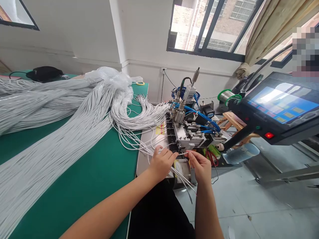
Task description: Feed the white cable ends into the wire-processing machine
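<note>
My left hand [161, 163] is closed around white cables at the front of a metal machine [183, 132]. One white cable [183, 153] stretches from it to my right hand [201, 165], whose thumb and fingers pinch it near the end. Several loose cable ends [183, 178] hang below my left hand, pointing toward the floor. More cables [142, 119] curve from the table into the machine's far side. The exact tip between my right fingertips is too small to make out.
Long bundles of white cable [62, 136] cover much of the green table [104, 179]. A touch screen [284, 103] on an arm stands at the right, beside a solder wire spool [228, 97]. Red-handled scissors [213, 157] and a clear bluish container [241, 154] lie right of my hands.
</note>
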`<state>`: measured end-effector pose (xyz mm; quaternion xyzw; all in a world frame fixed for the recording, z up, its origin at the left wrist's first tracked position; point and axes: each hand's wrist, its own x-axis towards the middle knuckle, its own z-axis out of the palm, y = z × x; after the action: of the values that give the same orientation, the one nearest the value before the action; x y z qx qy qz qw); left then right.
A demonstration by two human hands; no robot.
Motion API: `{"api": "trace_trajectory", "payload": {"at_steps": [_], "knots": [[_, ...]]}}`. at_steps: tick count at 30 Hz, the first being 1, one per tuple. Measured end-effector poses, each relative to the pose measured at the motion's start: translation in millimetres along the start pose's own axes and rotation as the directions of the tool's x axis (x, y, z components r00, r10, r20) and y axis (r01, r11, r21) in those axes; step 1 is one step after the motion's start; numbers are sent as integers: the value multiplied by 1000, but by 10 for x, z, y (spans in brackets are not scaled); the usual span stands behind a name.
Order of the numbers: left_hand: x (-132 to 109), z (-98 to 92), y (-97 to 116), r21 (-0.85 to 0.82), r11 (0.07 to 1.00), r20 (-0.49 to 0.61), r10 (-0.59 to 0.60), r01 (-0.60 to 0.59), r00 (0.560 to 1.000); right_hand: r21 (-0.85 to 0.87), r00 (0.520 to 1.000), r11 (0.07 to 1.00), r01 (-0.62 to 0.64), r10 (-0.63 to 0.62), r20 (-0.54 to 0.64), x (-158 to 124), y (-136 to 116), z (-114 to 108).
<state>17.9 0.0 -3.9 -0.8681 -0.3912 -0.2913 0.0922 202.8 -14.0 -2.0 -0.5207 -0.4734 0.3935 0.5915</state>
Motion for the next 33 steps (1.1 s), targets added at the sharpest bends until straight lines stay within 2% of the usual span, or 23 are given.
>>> {"api": "trace_trajectory", "payload": {"at_steps": [5,10,17,33], "knots": [[2,39,-20,-5,1000,29,-10,10,1000,-21,998,999,36,-35,49,-3,40,-11],[5,30,-11,3,1000,29,-14,14,999,-70,994,998,-8,16,111,17,1,-30],[9,11,-6,2,1000,47,-23,23,999,-40,998,999,-5,7,67,2,-17,15],[11,26,-7,4,999,71,-35,35,997,-21,998,1000,-24,25,61,2,22,6]]}}
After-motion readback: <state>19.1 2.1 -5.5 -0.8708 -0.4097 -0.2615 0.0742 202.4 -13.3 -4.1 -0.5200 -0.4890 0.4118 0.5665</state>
